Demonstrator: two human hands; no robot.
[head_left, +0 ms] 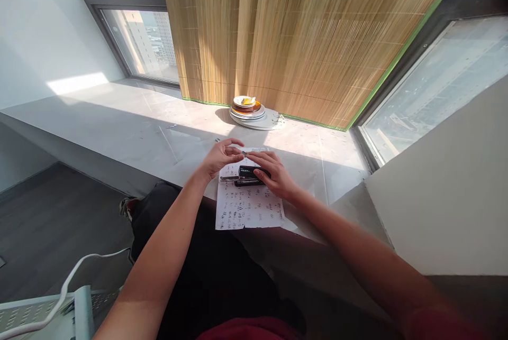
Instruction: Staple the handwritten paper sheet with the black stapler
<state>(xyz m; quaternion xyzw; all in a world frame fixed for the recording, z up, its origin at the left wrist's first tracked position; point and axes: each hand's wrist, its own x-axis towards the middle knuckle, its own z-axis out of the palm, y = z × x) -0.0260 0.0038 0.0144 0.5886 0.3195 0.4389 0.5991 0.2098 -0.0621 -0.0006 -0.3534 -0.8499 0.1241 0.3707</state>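
Observation:
A black stapler [246, 172] lies on a sheet of paper [257, 213] with handwriting, its metal part pointing left and apparently swung open. My right hand [275, 173] rests over the stapler's right end, thumb on its top and fingers stretched leftward. Between the fingertips of both hands is a small grey metallic piece [244, 154], perhaps staples. My left hand [224, 157] pinches this piece from the left with thumb and finger, above the paper's upper edge.
Stacked plates [248, 113] stand on the sill [190, 139] before a bamboo blind [278, 38]. A small dark object [217, 140] lies beyond my left hand. A white cable [65, 287] and a rack are at lower left.

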